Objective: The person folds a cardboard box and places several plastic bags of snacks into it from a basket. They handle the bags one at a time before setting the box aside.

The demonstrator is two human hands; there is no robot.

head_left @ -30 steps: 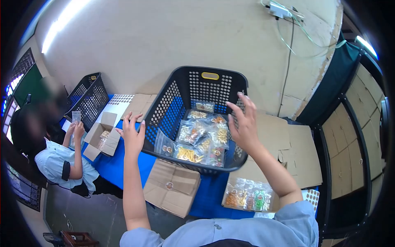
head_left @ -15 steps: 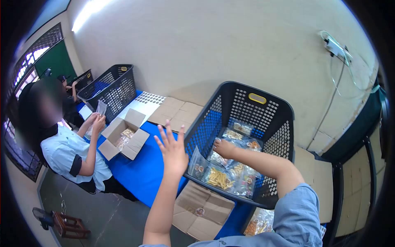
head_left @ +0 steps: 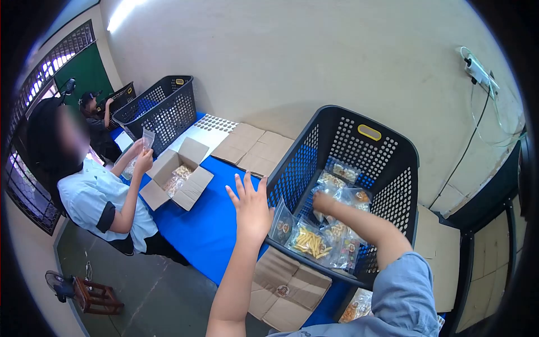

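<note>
A large black perforated basket [head_left: 387, 151] stands on the blue table in front of me, holding several clear plastic packets of snacks. My right hand [head_left: 325, 204] reaches down into it, fingers closed on a clear snack packet [head_left: 320, 217]; the fingertips are partly hidden. A packet of yellow stick snacks [head_left: 310, 242] lies nearer to me, beside a packet [head_left: 282, 223] leaning on the basket's left wall. My left hand [head_left: 251, 212] is open with fingers spread, palm down at the basket's left rim, holding nothing.
Flattened cardboard [head_left: 287, 292] lies before the basket, with another sheet [head_left: 252, 147] behind. To the left, a co-worker [head_left: 106, 196] holds a small clear bag near an open carton [head_left: 193, 188] of packets. Another black basket [head_left: 163, 115] stands farther back, near a second person [head_left: 98, 121].
The view has shifted, so the scene sits farther right. My right hand has drawn the packet under it slightly, baring some basket floor beside it. My left hand stays spread by the rim.
</note>
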